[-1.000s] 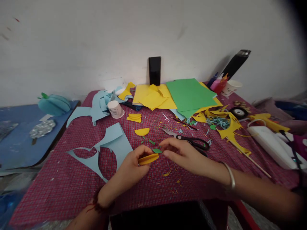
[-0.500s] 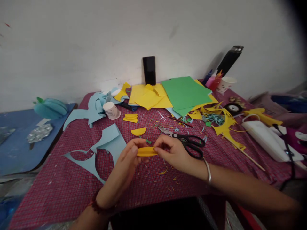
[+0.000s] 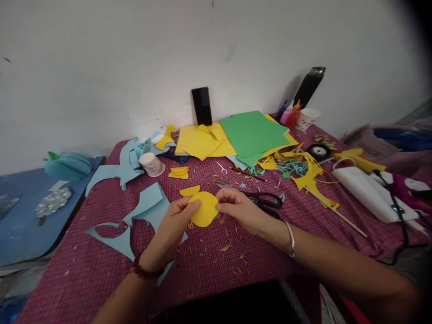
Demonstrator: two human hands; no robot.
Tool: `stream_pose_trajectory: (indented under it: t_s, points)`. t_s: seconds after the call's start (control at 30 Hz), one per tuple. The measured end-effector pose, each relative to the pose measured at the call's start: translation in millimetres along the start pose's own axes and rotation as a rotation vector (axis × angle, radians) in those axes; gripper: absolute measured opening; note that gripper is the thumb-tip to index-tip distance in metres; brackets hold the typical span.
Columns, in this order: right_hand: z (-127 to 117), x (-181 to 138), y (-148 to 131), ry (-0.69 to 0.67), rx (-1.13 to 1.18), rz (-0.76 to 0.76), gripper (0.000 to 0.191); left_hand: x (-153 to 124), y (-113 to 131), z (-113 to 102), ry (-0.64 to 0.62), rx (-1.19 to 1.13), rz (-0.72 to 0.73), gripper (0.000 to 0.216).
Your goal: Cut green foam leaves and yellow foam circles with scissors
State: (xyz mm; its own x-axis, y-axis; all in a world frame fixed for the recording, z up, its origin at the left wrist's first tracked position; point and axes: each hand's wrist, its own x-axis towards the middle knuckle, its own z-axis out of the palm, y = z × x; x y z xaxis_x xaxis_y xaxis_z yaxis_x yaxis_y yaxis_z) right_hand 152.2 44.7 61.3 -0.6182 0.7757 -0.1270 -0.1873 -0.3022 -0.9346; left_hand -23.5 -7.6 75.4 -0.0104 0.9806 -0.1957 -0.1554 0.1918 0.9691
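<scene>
A round yellow paper disc (image 3: 204, 210) is held up over the table, its flat face toward me. My left hand (image 3: 180, 215) pinches its left edge between thumb and fingers. On the opposite edge, my right hand (image 3: 234, 208) grips it with thumb and fingertips. Just behind the disc lies a folded yellow half-circle (image 3: 189, 191), partly covered. Farther back is a small pile of folded yellow pieces (image 3: 178, 172). Black-handled scissors (image 3: 270, 199) rest beyond my right hand, which hides part of them. Light blue paper offcuts (image 3: 153, 202) spread out left of my left hand.
A paper cup (image 3: 151, 164) stands at the left, near blue scraps. Yellow and green sheets (image 3: 254, 135) lie at the back, with a phone (image 3: 201, 106) leaning on the wall. Yellow scraps, a wooden stick (image 3: 347, 222) and a glue gun (image 3: 359, 158) are at the right.
The yellow paper, edge-on and narrow before, now shows as a full circle facing me. Both hands still hold it. The view has shifted slightly.
</scene>
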Motion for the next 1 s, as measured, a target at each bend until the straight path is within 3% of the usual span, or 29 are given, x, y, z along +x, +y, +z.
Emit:
stream_pose_trajectory:
  t_s: [0.17, 0.4, 0.77, 1.0]
  points:
    - [-2.9, 3.2, -0.9, -0.071, -0.048, 0.036, 0.013, 6.7, -3.9, -6.6, -0.127, 0.114, -0.072, 0.022]
    - [-4.2, 5.9, 3.7, 0.028, -0.188, -0.037, 0.015, 8.1, -13.1, -4.1, -0.068, 0.007, -0.075, 0.023]
    - [-2.5, 4.3, 7.7, -0.040, -0.119, 0.064, 0.016, 5.5, -16.3, 2.4, 0.025, -0.201, -0.076, 0.021]
    - [0.1, 4.2, 8.5, -0.057, -0.185, 0.055, 0.015, 3.1, -15.8, 3.5, 0.039, -0.178, -0.188, 0.023]
